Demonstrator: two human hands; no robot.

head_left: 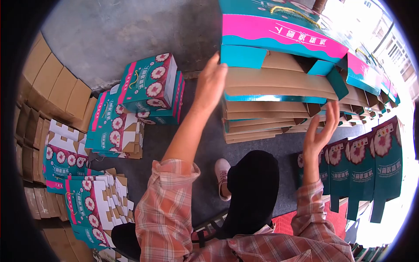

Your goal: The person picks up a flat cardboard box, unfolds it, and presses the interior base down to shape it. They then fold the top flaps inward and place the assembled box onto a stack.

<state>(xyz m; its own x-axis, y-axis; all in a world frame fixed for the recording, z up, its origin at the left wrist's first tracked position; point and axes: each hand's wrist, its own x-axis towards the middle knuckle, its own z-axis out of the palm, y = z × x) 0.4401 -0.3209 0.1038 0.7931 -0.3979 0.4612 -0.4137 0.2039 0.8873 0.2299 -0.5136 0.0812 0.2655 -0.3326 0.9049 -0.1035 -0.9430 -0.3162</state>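
A teal and pink printed carton [283,35] with a yellow rope handle tops a stack at the upper right, its brown inner flaps facing me. My left hand [212,81] is raised at the left edge of this carton, fingers bent; whether the fingertips touch it is unclear. Below the carton's right part, my right hand [322,126] is held up with its fingers apart and nothing in it, close to the open flaps. More brown-edged cartons [257,124] are layered under the top one.
Flat teal cartons [85,209] are piled at the lower left, near a closed printed box [148,83]. Brown boxes [56,83] line the far left. Several teal panels [386,163] stand at the right. A grey wall [109,35] is behind; a red seat [286,225] is below.
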